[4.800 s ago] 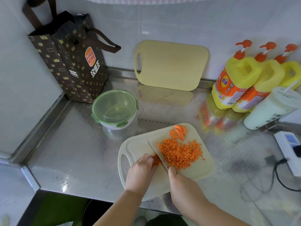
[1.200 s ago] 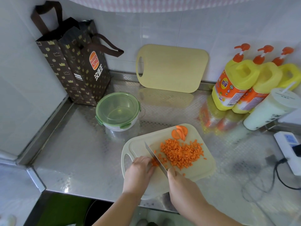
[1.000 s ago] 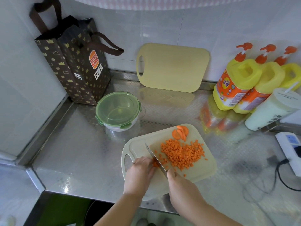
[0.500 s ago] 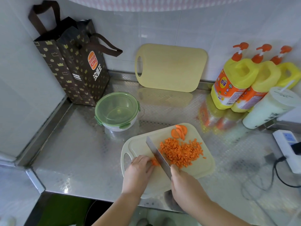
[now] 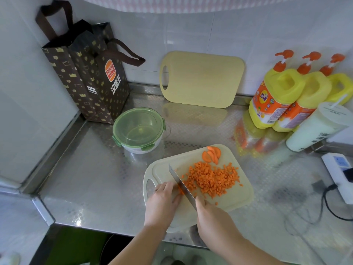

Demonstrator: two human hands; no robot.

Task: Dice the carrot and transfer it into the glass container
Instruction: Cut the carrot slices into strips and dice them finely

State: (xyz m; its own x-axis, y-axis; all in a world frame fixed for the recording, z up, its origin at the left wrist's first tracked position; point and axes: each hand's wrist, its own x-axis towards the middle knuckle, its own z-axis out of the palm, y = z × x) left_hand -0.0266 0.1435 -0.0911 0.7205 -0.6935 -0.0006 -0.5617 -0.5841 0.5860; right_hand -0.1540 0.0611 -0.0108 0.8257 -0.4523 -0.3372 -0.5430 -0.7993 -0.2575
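The left hand is pinning the remaining carrot piece to the cutting board with fingers bent over it, apparently keeping the tips clear of the knife, whose handle the right hand is gripping with fingers wrapped round it. The diced carrot is lying heaped right of the blade, uncut slices at the far edge, and the glass container, lid on, is waiting just beyond the board. Against half a second earlier, the blade is standing lower and more edge-on; pile and container are sitting unchanged
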